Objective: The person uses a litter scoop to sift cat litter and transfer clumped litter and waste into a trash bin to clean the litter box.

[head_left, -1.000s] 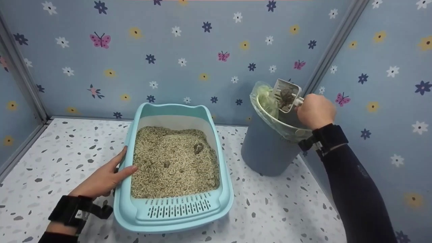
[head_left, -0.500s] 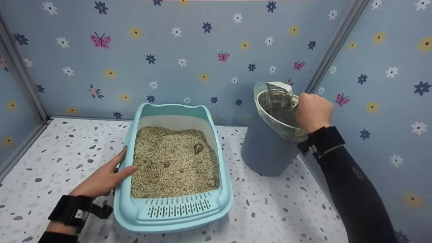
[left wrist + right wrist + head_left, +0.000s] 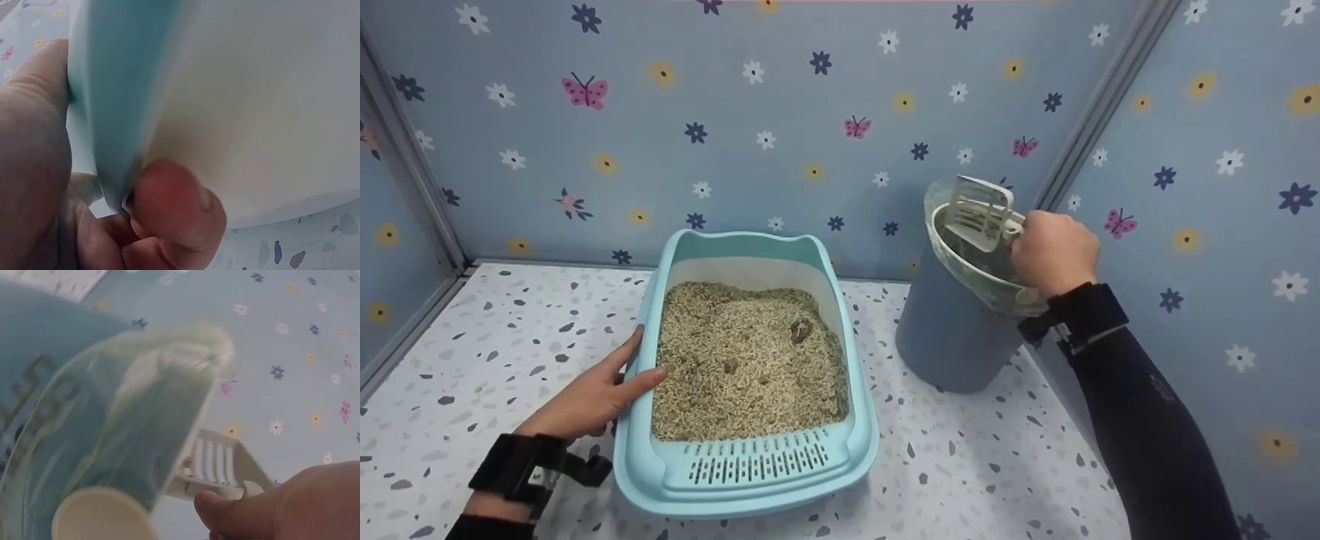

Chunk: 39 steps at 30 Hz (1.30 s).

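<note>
In the head view a light-blue litter box (image 3: 864, 427) stands on the table, filled with tan litter (image 3: 742, 367) that has a few dark clumps. My left hand (image 3: 596, 394) grips its left rim; the left wrist view shows a finger (image 3: 174, 205) and thumb on either side of the wall. My right hand (image 3: 1056, 253) holds a white slotted litter scoop (image 3: 971, 231) by its handle over the opening of a blue-grey bin (image 3: 952, 334). The scoop is tilted. In the right wrist view a small bit shows by its slots (image 3: 243, 467).
A thin greenish bag (image 3: 997, 296) lines the bin, folded over its pale rim. Flower-patterned walls (image 3: 780, 97) stand behind and to the sides, with the bin near the right corner. The speckled tabletop (image 3: 945, 465) carries both the box and the bin.
My right hand has turned the scoop over above the bin and partly back. The dark clump it carried is gone from it. My left hand and the litter box have stayed put.
</note>
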### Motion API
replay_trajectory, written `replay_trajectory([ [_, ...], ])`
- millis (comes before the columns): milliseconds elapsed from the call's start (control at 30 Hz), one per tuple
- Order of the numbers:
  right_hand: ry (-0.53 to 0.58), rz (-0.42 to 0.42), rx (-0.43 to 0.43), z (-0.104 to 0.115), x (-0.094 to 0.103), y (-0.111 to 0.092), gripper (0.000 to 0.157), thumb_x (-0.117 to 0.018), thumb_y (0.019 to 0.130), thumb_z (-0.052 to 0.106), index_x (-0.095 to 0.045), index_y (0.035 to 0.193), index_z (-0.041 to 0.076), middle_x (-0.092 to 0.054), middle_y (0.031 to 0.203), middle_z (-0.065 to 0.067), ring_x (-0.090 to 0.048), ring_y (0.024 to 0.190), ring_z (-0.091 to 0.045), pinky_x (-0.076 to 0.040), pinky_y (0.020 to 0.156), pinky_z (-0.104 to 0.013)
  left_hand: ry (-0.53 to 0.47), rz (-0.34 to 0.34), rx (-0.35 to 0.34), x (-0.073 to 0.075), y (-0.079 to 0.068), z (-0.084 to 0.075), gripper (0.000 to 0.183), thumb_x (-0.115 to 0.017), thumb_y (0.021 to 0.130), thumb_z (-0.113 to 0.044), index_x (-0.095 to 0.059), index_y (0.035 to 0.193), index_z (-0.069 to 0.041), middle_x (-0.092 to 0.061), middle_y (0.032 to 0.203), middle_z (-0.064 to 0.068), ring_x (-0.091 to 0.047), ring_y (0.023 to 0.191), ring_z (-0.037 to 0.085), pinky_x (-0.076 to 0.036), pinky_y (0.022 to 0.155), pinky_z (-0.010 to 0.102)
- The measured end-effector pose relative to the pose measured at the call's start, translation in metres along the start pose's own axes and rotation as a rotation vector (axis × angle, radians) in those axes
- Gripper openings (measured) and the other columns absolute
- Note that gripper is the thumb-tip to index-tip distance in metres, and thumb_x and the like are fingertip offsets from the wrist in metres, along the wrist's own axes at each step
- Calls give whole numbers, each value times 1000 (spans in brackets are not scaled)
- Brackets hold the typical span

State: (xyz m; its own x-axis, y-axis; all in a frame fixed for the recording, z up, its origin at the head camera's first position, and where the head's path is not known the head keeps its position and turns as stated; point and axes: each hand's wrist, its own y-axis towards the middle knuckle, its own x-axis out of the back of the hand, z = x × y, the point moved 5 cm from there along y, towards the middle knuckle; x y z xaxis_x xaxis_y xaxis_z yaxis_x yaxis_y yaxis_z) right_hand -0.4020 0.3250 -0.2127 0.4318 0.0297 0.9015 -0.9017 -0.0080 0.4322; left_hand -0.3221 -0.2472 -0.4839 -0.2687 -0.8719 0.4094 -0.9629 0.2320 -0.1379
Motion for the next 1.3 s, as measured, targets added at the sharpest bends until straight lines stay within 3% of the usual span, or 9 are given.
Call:
replay_trajectory([
  [133,106,76,-68,-6,-1,0,32,-74,103,30,-69,84,4,-67,82,-13,-62,74,-37,-49,61,-52,-1,-2,-2,1,-1,1,99,-62,112,-59,9,178,-39,-71,106,17,-51,56,12,-49,48,27],
  [267,176,120,-110,-13,-2,0,38,-76,103,37,-67,82,6,-60,75,-6,-56,69,-29,-42,58,-43,-3,-4,5,2,-2,2,100,-62,111,-61,9,178,-39,-70,106,18,-52,57,13,-49,48,27],
  [467,310,146,-90,-2,7,-6,40,-77,105,40,-78,108,0,-62,84,-6,-49,67,-20,-39,58,-37,2,-2,4,2,-3,1,101,-62,111,-61,10,178,-38,-69,105,18,-50,56,12,-48,48,27],
  [567,343,143,-24,21,14,-15,42,-76,105,39,-77,117,-1,-66,94,-10,-50,70,-21,-38,60,-37,-7,-3,1,3,-2,0,100,-62,112,-60,10,178,-39,-68,96,16,-49,55,11,-47,47,26],
  [667,360,183,54,51,15,-27,37,-76,105,38,-79,116,3,-68,92,-8,-51,69,-21,-40,58,-36,-20,-5,-2,2,-1,0,99,-62,112,-59,10,177,-42,-67,94,16,-51,56,13,-48,47,26],
  [833,342,313,189,104,-2,-47,29,-77,105,39,-82,111,11,-73,90,-3,-59,70,-21,-50,62,-37,-23,-5,5,1,-2,0,100,-63,111,-61,10,177,-42,-66,94,15,-52,58,14,-48,48,26],
  [1033,208,464,387,163,-38,-73,32,-78,104,42,-82,103,11,-73,86,0,-64,74,-21,-54,69,-41,-12,-5,-1,0,-3,-1,101,-63,111,-61,10,178,-39,-66,91,15,-50,56,13,-47,48,26],
  [1167,98,563,438,190,-63,-87,32,-78,103,45,-80,90,15,-68,77,3,-63,72,-21,-55,66,-43,-17,-2,-3,0,-3,0,101,-63,111,-61,10,178,-39,-66,93,15,-50,56,13,-46,48,26],
  [1300,-27,629,476,207,-79,-91,35,-78,101,40,-69,76,17,-59,71,2,-57,66,-22,-51,60,-43,-32,-2,10,0,-3,1,102,-63,110,-61,10,178,-40,-64,89,14,-50,56,14,-46,48,26],
])
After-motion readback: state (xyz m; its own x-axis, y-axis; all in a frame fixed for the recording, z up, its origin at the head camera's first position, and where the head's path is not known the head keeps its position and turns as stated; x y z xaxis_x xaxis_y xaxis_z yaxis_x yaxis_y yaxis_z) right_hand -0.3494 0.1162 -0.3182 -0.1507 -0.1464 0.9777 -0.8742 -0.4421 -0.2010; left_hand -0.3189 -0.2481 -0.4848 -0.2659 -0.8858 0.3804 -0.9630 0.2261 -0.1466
